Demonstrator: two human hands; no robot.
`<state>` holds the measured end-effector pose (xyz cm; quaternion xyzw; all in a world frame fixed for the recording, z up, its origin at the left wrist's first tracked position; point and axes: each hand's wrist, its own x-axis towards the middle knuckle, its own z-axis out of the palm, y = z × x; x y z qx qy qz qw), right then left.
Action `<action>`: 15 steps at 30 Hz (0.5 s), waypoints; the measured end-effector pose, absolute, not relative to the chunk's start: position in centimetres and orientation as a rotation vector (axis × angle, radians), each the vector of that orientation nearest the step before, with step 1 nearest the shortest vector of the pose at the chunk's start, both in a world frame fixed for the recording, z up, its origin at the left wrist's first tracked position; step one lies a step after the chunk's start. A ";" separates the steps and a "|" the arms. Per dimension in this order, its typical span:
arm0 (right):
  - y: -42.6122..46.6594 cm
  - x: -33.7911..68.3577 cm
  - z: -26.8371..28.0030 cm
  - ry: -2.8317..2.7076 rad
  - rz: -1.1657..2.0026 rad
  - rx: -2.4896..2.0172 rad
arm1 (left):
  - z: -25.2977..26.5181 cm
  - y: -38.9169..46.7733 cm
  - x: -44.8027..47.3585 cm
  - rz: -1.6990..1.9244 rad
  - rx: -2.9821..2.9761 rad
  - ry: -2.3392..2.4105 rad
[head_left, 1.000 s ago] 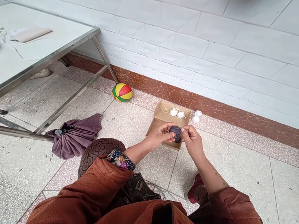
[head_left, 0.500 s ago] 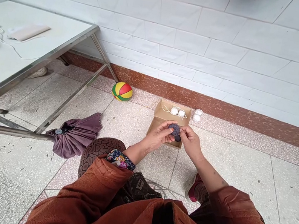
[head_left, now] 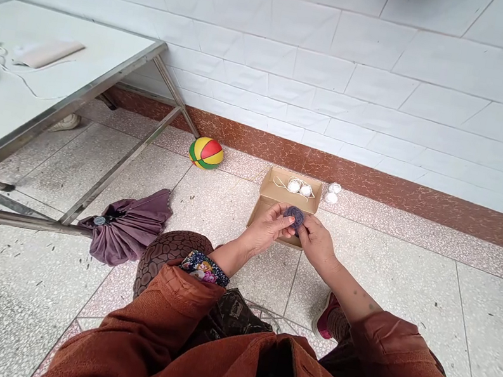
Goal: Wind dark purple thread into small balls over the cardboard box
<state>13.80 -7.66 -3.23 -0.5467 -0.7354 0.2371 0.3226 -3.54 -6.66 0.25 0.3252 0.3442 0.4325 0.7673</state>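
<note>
A small dark purple-grey yarn ball is pinched between the thumb and fingers of my left hand. Against the ball's lower right side, my right hand is closed, with its fingertips pressed together on the yarn; the strand itself is too thin to make out. Both hands are above an open cardboard box, covering much of its near half. Two white yarn balls with a loose white strand lie in the far half of the box. Two more white yarn balls sit on the floor just right of it.
A white table with a metal frame stands at the left. A red, yellow and green ball rests near its far leg. Folded purple cloth is by the near leg. The tiled wall rises behind the box.
My right hand has moved slightly left and down, along the yarn ball's right side. The yarn ball has turned a little in my left hand.
</note>
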 end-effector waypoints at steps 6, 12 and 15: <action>-8.3 13.6 -2.6 -2.129 0.608 -1.366 | 0.0 -6.1 -3.8 0.992 0.750 0.846; -8.5 14.5 0.7 -2.077 0.727 -1.040 | -0.5 -5.8 -4.2 1.014 0.928 1.000; -7.8 15.1 1.7 -1.976 0.737 -1.048 | -0.3 -6.1 -4.2 0.890 0.986 0.915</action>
